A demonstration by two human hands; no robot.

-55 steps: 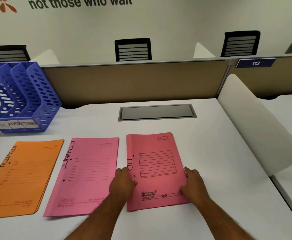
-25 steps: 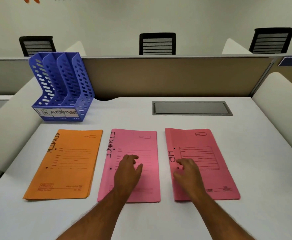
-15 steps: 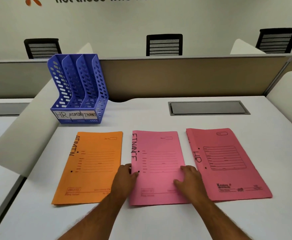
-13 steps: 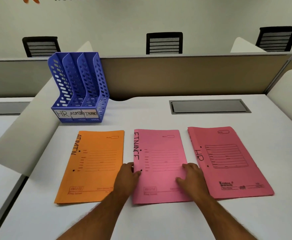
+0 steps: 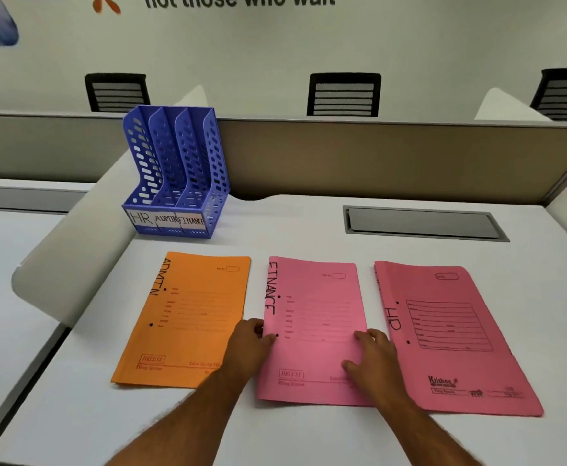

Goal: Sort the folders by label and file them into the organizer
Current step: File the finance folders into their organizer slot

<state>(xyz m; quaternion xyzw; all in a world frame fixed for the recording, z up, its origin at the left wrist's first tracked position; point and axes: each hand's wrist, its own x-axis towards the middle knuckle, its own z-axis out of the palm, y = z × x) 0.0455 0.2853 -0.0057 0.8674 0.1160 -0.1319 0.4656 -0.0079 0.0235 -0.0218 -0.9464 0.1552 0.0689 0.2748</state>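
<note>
Both hands square up the pink card folder marked FINANCE, lying flat on the white worktop.

It looks light, thin and floppy, likely slick on the worktop, so best gripped at its spine edge. The left hand has fingers curled at that spine; the right hand has fingers spread flat on the cover. Left of it lies the orange ADMIN folder, right the red HR folder, beyond-left the blue perforated plastic organizer.

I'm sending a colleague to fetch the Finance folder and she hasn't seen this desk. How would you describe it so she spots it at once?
On the white desk, in front of the blue organizer, three folders lie flat in a row. Take the middle one, the FINANCE folder, with both hands resting on its lower edges. It is lighter pink than the HR folder on its right, unlike the orange ADMIN folder, and has FINANCE handwritten down its left edge.
</note>
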